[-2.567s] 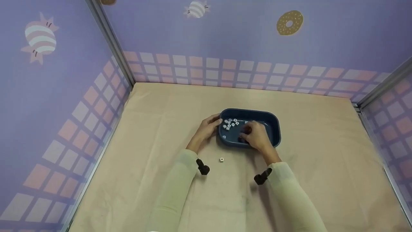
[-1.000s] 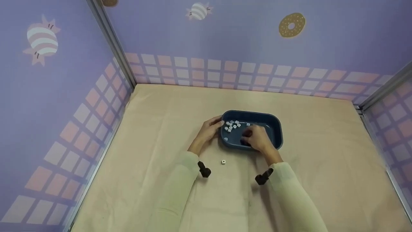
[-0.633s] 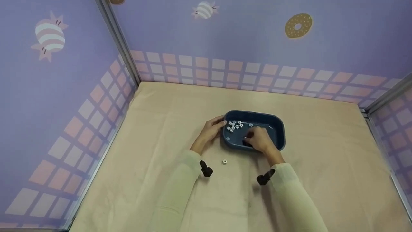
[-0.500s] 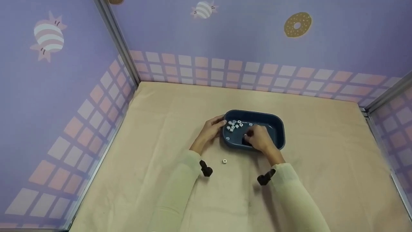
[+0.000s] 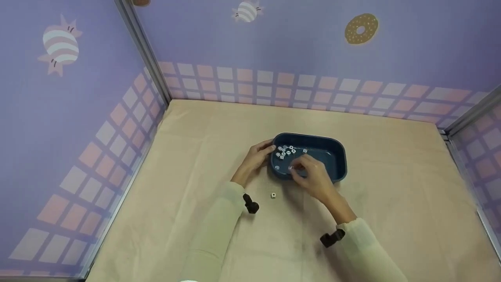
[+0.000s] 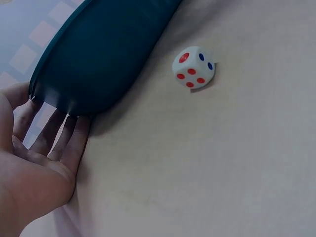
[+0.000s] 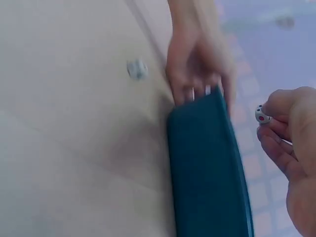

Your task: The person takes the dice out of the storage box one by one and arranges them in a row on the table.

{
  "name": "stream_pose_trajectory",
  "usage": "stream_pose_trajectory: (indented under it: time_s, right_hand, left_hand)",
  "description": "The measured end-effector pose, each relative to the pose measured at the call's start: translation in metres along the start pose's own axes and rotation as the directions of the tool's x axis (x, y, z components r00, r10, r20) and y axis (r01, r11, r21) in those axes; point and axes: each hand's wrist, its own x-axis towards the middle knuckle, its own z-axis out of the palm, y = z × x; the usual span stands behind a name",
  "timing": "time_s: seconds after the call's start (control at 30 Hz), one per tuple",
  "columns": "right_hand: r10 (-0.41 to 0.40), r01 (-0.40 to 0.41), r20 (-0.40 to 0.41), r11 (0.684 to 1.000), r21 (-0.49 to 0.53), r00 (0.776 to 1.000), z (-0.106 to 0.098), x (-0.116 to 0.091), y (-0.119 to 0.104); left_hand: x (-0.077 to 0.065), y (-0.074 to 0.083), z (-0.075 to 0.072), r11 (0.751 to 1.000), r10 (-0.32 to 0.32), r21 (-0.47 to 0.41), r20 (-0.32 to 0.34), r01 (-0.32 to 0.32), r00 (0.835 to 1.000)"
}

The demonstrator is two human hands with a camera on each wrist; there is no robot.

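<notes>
A dark blue, rounded rectangular tray (image 5: 339, 158) stands on the cloth in the head view. My left hand (image 5: 252, 159) holds its left end, thumb over the rim and fingers against the outer wall; the left wrist view shows the same hand (image 6: 47, 153). Above the tray's near side, my right hand (image 5: 315, 178) pinches a white die (image 7: 262, 114) between thumb and fingertips. Several white dice (image 5: 282, 152) are clustered in the tray's left part, with another die (image 5: 277, 167) near the front corner and one die (image 5: 305, 150) toward the back.
One loose die (image 5: 273, 195) lies on the beige cloth (image 5: 188, 164) in front of the tray, between the forearms; its red and blue pips show on the die (image 6: 193, 67) in the left wrist view. Purple printed panels (image 5: 297, 43) wall the table at the back and sides.
My right hand has lifted from the tray's floor with a die, its wrist shifting back toward me. The left hand stays on the tray's end. The loose die has not moved.
</notes>
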Motion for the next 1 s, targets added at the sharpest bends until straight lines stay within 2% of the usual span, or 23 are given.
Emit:
stream_pose_trajectory:
  time_s: [0.1, 0.2, 0.3, 0.47, 0.57, 0.73, 1.0]
  right_hand:
    - [-0.043, 0.042, 0.053, 0.999, 0.027, 0.998, 0.002, -0.015, -0.011]
    - [-0.052, 0.050, 0.109, 0.999, 0.020, 0.993, 0.009, -0.029, -0.014]
    - [-0.028, 0.030, 0.167, 1.000, -0.006, 0.986, 0.020, -0.041, -0.010]
    - [0.033, -0.029, 0.229, 0.999, -0.019, 0.973, 0.041, -0.050, 0.001]
    - [0.059, -0.062, 0.224, 0.998, 0.009, 0.973, 0.051, -0.054, 0.006]
    - [0.088, -0.100, 0.178, 0.993, 0.060, 0.980, 0.061, -0.056, 0.011]
    - [0.111, -0.126, 0.146, 0.987, 0.097, 0.983, 0.070, -0.058, 0.010]
  left_hand:
    - [-0.001, 0.000, -0.001, 1.000, -0.001, -0.006, -0.004, 0.001, 1.000]
    - [-0.002, 0.000, -0.001, 1.000, -0.007, -0.026, 0.001, 0.007, 1.000]
    - [-0.002, -0.001, -0.001, 0.999, -0.019, -0.042, 0.018, 0.020, 1.000]
    - [-0.001, -0.004, 0.001, 1.000, -0.022, -0.007, 0.031, 0.023, 0.999]
    - [-0.001, -0.004, 0.002, 1.000, -0.020, 0.014, 0.028, 0.020, 0.999]
    - [-0.001, -0.002, 0.000, 0.999, -0.039, -0.008, 0.025, 0.040, 0.999]
    - [-0.002, -0.001, -0.004, 0.999, -0.042, 0.015, 0.033, 0.041, 0.999]
